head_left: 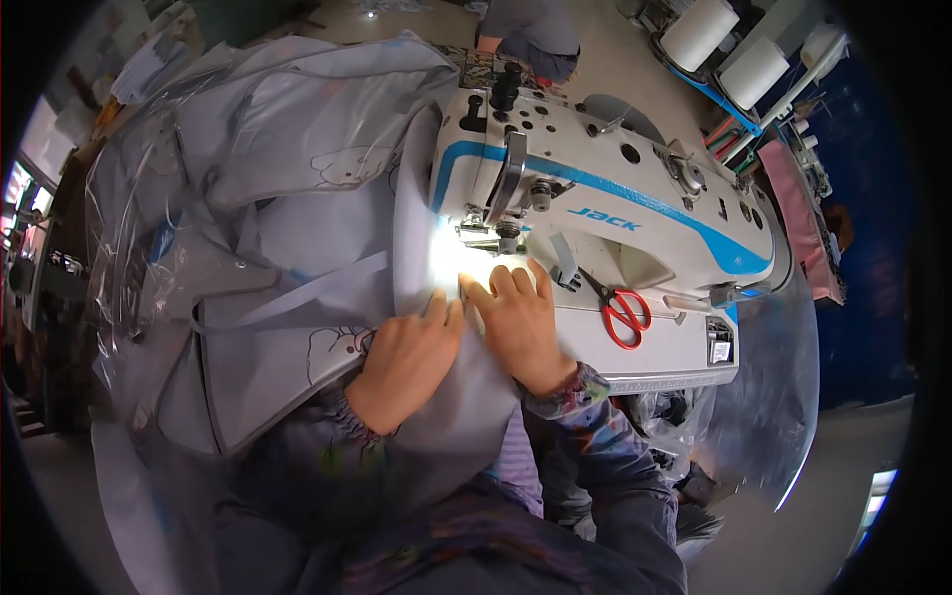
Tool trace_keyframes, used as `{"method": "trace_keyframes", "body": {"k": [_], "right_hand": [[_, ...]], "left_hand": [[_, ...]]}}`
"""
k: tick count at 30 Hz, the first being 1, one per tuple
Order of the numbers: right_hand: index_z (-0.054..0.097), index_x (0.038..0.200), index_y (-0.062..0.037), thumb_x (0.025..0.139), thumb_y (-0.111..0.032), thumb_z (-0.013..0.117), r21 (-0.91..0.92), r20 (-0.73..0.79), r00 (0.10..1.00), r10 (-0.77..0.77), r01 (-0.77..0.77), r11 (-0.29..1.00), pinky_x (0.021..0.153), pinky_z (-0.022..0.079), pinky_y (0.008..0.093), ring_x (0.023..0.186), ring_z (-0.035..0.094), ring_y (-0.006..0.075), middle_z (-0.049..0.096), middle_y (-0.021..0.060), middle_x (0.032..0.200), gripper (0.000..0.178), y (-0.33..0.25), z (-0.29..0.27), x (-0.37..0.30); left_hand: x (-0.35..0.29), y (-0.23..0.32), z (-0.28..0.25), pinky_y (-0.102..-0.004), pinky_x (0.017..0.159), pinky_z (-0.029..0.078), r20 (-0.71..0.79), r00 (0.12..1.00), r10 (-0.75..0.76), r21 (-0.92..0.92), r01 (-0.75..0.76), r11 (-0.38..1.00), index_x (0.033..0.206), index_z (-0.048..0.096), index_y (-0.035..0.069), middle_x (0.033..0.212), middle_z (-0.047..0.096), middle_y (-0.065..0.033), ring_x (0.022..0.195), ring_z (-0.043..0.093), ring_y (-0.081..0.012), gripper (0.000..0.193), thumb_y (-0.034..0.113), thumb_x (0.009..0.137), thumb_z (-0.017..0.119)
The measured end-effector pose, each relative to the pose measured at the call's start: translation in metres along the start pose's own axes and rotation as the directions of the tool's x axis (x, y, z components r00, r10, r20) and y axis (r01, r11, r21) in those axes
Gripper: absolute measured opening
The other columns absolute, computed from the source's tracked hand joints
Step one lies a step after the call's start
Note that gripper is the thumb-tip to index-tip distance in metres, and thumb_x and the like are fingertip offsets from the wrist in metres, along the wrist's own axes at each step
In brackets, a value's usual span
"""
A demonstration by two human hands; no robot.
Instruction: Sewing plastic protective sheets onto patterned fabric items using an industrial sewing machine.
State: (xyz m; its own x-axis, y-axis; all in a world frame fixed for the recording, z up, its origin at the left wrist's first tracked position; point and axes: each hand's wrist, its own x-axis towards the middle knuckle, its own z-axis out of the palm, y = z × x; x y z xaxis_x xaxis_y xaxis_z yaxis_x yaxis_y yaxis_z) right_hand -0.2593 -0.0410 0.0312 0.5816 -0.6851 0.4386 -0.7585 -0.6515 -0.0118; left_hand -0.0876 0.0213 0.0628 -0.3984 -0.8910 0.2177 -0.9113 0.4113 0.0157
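A white sewing machine (595,188) with a blue stripe stands ahead, its lamp lighting the needle area brightly. Grey fabric (476,377) runs up to the presser foot (509,238) and drapes over my lap. My left hand (407,362) lies on the cloth just short of the needle, fingers stretched toward it. Beside it, my right hand (521,332) rests with its fingers apart and their tips down near the foot. The glare washes out the cloth edge at the fingertips. Red-handled scissors (625,317) lie on the machine bed, right of my right hand.
A large heap of grey pieces with dark edging, straps and cartoon drawings (337,169) spreads across the left, partly under clear plastic. White thread cones (699,35) stand at the back right. Clear plastic sheeting (764,387) hangs off the right side. Another person (535,35) is beyond the machine.
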Motion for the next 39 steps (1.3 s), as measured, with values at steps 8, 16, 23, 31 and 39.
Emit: {"method": "trace_keyframes", "body": {"k": [8, 16, 23, 31, 39], "right_hand": [[0.07, 0.112, -0.0209, 0.086, -0.021, 0.061, -0.028, 0.067, 0.998, 0.015, -0.013, 1.0, 0.092, 0.042, 0.0404, 0.094, 0.057, 0.0215, 0.058, 0.0042, 0.092, 0.028, 0.014, 0.013, 0.016], [0.061, 0.13, -0.009, 0.093, -0.01, 0.058, 0.538, 0.156, 0.97, 0.185, -0.241, 0.808, 0.073, 0.052, 0.0393, 0.091, 0.062, 0.0279, 0.061, 0.0126, 0.098, 0.038, 0.024, 0.013, 0.006], [0.046, 0.143, -0.0031, 0.104, -0.023, 0.054, 0.733, 0.68, 0.723, 0.122, -0.673, -0.1, 0.084, 0.052, 0.0317, 0.105, 0.057, 0.0152, 0.055, 0.0086, 0.121, 0.045, 0.023, -0.014, 0.012], [0.043, 0.146, -0.0045, 0.106, -0.026, 0.052, 0.802, 0.591, 0.792, 0.157, -0.597, -0.005, 0.074, 0.046, 0.0205, 0.095, 0.055, 0.0069, 0.058, 0.0045, 0.114, 0.046, 0.027, -0.003, 0.002], [0.051, 0.143, -0.0057, 0.099, -0.013, 0.059, 0.818, 0.553, 0.821, 0.143, -0.567, 0.091, 0.054, 0.039, 0.0234, 0.062, 0.047, 0.0053, 0.061, -0.0013, 0.079, 0.045, 0.023, 0.027, -0.007]], "left_hand": [[0.028, -0.014, 0.014, -0.0375, 0.055, 0.054, 0.044, 0.999, -0.017, -0.051, 0.019, 0.999, 0.103, 0.064, 0.001, 0.095, 0.063, -0.0115, 0.064, 0.068, -0.0271, 0.023, 0.008, 0.081, 0.06], [0.044, -0.036, 0.029, -0.0424, 0.058, 0.055, 0.038, 0.995, -0.089, -0.124, 0.093, 0.988, 0.094, 0.064, 0.006, 0.091, 0.063, -0.0117, 0.068, 0.068, -0.0302, 0.011, 0.012, 0.086, 0.06], [0.04, -0.057, 0.03, -0.0455, 0.071, 0.054, -0.11, 0.983, -0.149, -0.477, 0.079, 0.876, 0.105, 0.066, 0.005, 0.101, 0.067, -0.0124, 0.086, 0.067, -0.035, 0.018, 0.011, 0.089, 0.059], [0.053, -0.094, 0.051, -0.0362, 0.073, 0.054, -0.007, 0.962, -0.274, -0.825, 0.149, 0.545, 0.1, 0.07, -0.001, 0.094, 0.071, -0.0166, 0.083, 0.07, -0.0293, 0.017, 0.008, 0.09, 0.061], [0.055, -0.084, 0.032, -0.0368, 0.07, 0.055, -0.003, 0.993, -0.115, -0.637, 0.087, 0.766, 0.097, 0.071, 0.0, 0.091, 0.071, -0.015, 0.081, 0.07, -0.0311, 0.017, 0.005, 0.085, 0.061]]}}
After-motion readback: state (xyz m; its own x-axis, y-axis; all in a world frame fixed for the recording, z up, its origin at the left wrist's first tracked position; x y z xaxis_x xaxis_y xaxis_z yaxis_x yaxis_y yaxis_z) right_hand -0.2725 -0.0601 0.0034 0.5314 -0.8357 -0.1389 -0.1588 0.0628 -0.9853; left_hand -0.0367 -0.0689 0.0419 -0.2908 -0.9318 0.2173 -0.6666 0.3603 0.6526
